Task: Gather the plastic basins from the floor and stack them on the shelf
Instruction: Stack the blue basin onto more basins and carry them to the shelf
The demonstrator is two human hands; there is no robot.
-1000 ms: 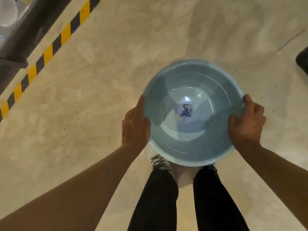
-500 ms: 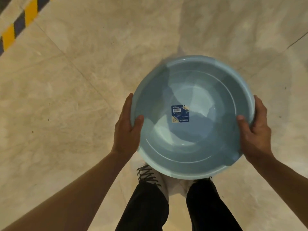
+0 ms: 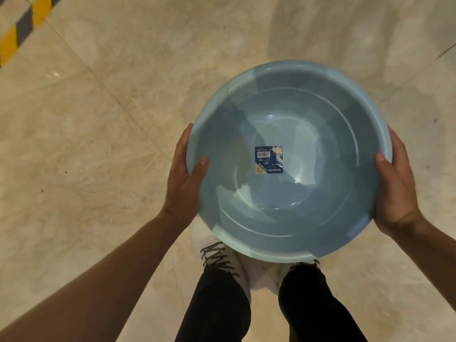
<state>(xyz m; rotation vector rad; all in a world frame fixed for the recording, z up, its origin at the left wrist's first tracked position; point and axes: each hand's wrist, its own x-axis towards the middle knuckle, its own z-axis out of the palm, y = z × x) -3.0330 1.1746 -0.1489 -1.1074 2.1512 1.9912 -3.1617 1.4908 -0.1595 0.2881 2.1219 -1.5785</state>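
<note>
A round light-blue plastic basin is held level above the floor, open side up, with a blue label stuck in its bottom. My left hand grips its left rim, thumb hooked inside. My right hand grips the right rim the same way. Nothing lies inside the basin. No shelf and no other basin is in view.
Beige marble floor tiles spread all around. A yellow-and-black hazard stripe crosses the top left corner. My legs in black trousers and my white shoes stand directly under the basin.
The basin has come closer to me and looks larger. The hazard stripe and the dark frame at top left have slid out toward the corner. Both hands keep their hold.
</note>
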